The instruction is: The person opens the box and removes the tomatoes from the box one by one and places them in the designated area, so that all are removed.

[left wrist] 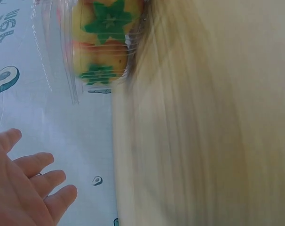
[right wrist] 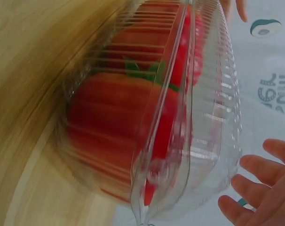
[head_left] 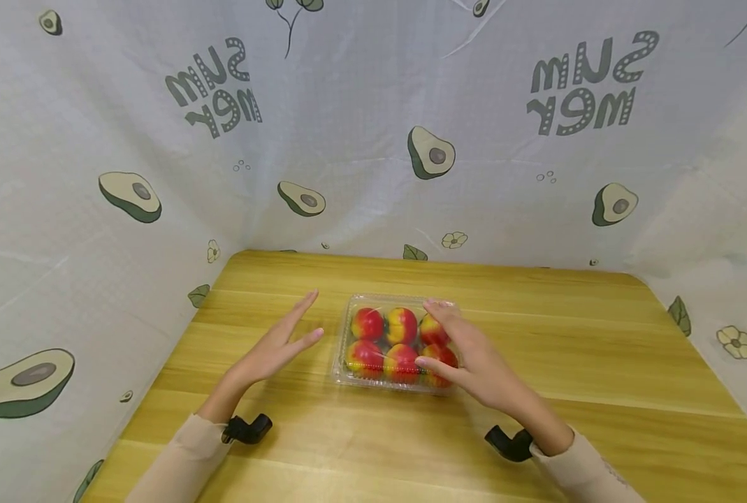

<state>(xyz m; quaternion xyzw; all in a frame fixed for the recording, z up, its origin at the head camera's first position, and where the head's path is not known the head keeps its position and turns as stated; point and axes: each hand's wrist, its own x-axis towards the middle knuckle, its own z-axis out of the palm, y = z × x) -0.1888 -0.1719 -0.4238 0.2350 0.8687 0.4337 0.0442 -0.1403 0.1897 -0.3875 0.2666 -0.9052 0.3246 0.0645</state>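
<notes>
A clear plastic clamshell box (head_left: pixel 373 383) with its lid down holds several round red-and-yellow fruits (head_left: pixel 401 325) in two rows. Green star-shaped leaves (left wrist: pixel 108 21) show on the fruits in the left wrist view. My left hand (head_left: pixel 275 353) is left of the box, apart from it, fingers straight and thumb spread. Over the box's right side, my right hand (head_left: pixel 474 356) overlaps it in the head view, its fingers extended and holding nothing. From the right wrist, its fingertips (right wrist: pixel 250 162) appear close beside the clear lid (right wrist: pixel 217 127).
The box stands on a yellow wood-grain table (head_left: pixel 568 335) with rounded far corners. White cloth (head_left: pixel 360 154) printed with avocados and lettering hangs behind and along both sides. A black wrist mount (head_left: pixel 247 428) is on the left wrist, another (head_left: pixel 510 443) on the right.
</notes>
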